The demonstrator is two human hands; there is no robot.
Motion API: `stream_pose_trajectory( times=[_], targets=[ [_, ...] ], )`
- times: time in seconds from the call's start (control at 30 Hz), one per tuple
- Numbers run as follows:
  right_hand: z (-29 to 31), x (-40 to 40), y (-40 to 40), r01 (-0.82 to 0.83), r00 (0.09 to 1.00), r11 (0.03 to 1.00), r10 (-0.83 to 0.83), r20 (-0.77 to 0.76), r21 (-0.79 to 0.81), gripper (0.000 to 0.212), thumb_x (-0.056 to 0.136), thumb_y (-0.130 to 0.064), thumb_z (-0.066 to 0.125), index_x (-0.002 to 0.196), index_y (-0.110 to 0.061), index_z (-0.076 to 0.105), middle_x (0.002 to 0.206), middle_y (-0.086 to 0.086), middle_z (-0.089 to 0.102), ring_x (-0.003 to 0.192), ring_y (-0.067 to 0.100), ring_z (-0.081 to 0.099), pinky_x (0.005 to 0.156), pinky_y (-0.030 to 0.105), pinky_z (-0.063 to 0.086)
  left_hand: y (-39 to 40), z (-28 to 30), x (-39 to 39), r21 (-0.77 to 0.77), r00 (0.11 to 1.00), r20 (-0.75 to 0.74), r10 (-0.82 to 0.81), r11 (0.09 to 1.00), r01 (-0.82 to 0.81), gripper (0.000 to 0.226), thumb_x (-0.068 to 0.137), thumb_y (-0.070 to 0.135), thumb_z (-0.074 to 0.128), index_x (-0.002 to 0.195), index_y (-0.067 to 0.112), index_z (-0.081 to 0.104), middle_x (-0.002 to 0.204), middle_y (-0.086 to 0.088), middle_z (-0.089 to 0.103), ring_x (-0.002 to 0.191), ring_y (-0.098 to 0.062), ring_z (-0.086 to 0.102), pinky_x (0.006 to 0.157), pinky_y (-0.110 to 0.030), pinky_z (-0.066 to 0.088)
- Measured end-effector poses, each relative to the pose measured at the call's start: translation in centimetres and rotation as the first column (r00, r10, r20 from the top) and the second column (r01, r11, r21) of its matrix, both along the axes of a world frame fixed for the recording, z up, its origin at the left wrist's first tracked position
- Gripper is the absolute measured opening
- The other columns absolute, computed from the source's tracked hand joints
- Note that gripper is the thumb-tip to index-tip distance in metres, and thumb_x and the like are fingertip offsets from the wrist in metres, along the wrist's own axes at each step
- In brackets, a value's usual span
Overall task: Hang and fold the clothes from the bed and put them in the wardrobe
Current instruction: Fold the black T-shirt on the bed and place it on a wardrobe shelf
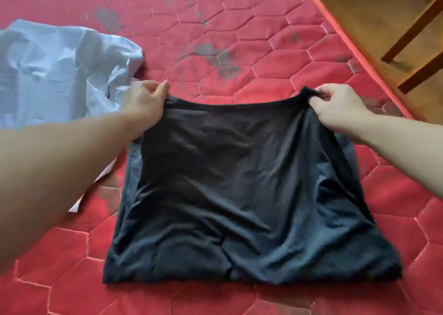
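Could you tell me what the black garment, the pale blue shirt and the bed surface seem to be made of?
Black garment: a thin, soft knit, probably jersey; matte, draping in loose folds.
Pale blue shirt: a crisper woven cloth, perhaps cotton; sharp creases.
Bed surface: red quilted fabric stitched in hexagons, worn grey in patches.

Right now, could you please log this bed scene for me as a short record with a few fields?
surface: red quilted mattress
garment in hand: black garment, partly folded, lying on the mattress
left hand: pinching the far left corner of the top layer
right hand: pinching the far right corner
waiting: pale blue shirt, crumpled, to the left
off the bed: wooden legs on the floor, far right
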State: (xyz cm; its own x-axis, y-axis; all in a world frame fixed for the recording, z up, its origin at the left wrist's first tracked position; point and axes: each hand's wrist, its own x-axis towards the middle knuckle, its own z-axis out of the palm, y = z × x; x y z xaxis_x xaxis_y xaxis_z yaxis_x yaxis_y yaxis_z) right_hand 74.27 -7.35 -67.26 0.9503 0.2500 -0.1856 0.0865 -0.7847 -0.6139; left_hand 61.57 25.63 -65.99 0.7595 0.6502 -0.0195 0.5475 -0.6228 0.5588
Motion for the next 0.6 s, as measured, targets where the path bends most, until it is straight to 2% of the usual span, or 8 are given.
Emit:
stream_pose_trajectory(
  times=[0.1, 0.17, 0.2, 0.27, 0.3, 0.37, 0.5, 0.6],
  targets=[
    [-1.4, 0.4, 1.9, 0.003, 0.991, 0.983, 0.021, 0.129, -0.184, 0.033, 0.091, -0.022, 0.053, 0.122, -0.015, 0.057, 0.125, 0.015, 0.056, 0.113, 0.036, 0.053, 0.095, 0.043, 0.042, -0.3, -1.8, 0.7, 0.081, 0.999, 0.033, 0.011, 0.997, -0.014, 0.036, 0.097, 0.043, 0.045, 0.111, 0.016, 0.064, 0.109, -0.01, 0.066, 0.102, -0.026, 0.059, 0.089, -0.034, 0.042],
    [-3.0, -2.5, 2.6, -0.172, 0.942, 0.962, 0.223, 0.251, -0.21, 0.047, 0.089, -0.024, 0.055, 0.135, -0.014, 0.049, 0.136, 0.015, 0.046, 0.122, 0.036, 0.048, 0.103, 0.047, 0.038, -3.3, -4.0, -1.4, 0.169, 0.982, -0.033, -0.185, 0.967, 0.188, 0.045, 0.091, 0.053, 0.039, 0.121, 0.027, 0.059, 0.125, -0.003, 0.06, 0.118, -0.026, 0.053, 0.101, -0.043, 0.039],
    [-4.1, -4.5, 2.9, -0.271, 0.901, 0.937, 0.328, 0.283, -0.222, 0.051, 0.089, -0.027, 0.057, 0.138, -0.015, 0.048, 0.142, 0.015, 0.043, 0.128, 0.034, 0.044, 0.108, 0.048, 0.033, -5.4, -5.0, -3.1, 0.161, 0.948, -0.109, -0.299, 0.936, 0.314, 0.053, 0.087, 0.06, 0.033, 0.129, 0.035, 0.054, 0.137, 0.002, 0.053, 0.13, -0.025, 0.045, 0.108, -0.048, 0.033],
    [-5.7, -7.5, 3.1, -0.416, 0.831, 0.849, 0.501, 0.243, -0.327, 0.058, 0.092, -0.04, 0.053, 0.145, -0.021, 0.041, 0.154, 0.011, 0.033, 0.141, 0.029, 0.03, 0.115, 0.049, 0.019, -8.5, -6.8, -5.7, 0.095, 0.842, -0.321, -0.432, 0.87, 0.483, 0.07, 0.079, 0.076, 0.019, 0.145, 0.051, 0.025, 0.159, 0.011, 0.021, 0.148, -0.023, 0.013, 0.116, -0.057, 0.007],
    [-6.8, -7.8, 3.0, -0.456, 0.808, 0.804, 0.554, 0.2, -0.383, 0.061, 0.093, -0.048, 0.047, 0.149, -0.025, 0.035, 0.158, 0.009, 0.026, 0.145, 0.027, 0.022, 0.117, 0.049, 0.013, -8.9, -8.1, -6.1, 0.081, 0.797, -0.4, -0.452, 0.849, 0.522, 0.075, 0.076, 0.082, 0.014, 0.146, 0.055, 0.011, 0.162, 0.014, 0.006, 0.15, -0.023, -0.001, 0.114, -0.06, -0.002],
    [-8.2, -7.1, 2.6, -0.485, 0.787, 0.745, 0.6, 0.142, -0.458, 0.069, 0.09, -0.062, 0.031, 0.152, -0.031, 0.024, 0.161, 0.006, 0.018, 0.148, 0.025, 0.012, 0.119, 0.048, 0.007, -8.0, -9.8, -5.9, 0.155, 0.774, -0.474, -0.421, 0.825, 0.544, 0.079, 0.074, 0.085, 0.009, 0.147, 0.055, -0.002, 0.162, 0.013, -0.006, 0.149, -0.024, -0.011, 0.113, -0.064, -0.006],
    [-8.6, -4.6, 2.2, -0.5, 0.767, 0.71, 0.629, 0.126, -0.495, 0.078, 0.084, -0.07, 0.016, 0.153, -0.032, 0.019, 0.162, 0.006, 0.014, 0.149, 0.023, 0.009, 0.12, 0.046, 0.004, -5.8, -10.7, -4.4, 0.231, 0.809, -0.485, -0.333, 0.843, 0.486, 0.078, 0.077, 0.084, 0.004, 0.147, 0.053, -0.005, 0.163, 0.01, -0.009, 0.149, -0.022, -0.012, 0.114, -0.062, -0.006],
    [-8.0, -6.0, 2.4, -0.45, 0.812, 0.716, 0.577, 0.089, -0.534, 0.075, 0.089, -0.067, 0.017, 0.154, -0.03, 0.013, 0.163, 0.007, 0.006, 0.149, 0.024, 0.004, 0.12, 0.047, 0.002, -6.8, -10.3, -5.8, 0.215, 0.83, -0.477, -0.289, 0.877, 0.43, 0.075, 0.08, 0.08, 0.006, 0.149, 0.05, -0.004, 0.163, 0.009, -0.008, 0.149, -0.021, -0.012, 0.115, -0.059, -0.009]
  ],
)
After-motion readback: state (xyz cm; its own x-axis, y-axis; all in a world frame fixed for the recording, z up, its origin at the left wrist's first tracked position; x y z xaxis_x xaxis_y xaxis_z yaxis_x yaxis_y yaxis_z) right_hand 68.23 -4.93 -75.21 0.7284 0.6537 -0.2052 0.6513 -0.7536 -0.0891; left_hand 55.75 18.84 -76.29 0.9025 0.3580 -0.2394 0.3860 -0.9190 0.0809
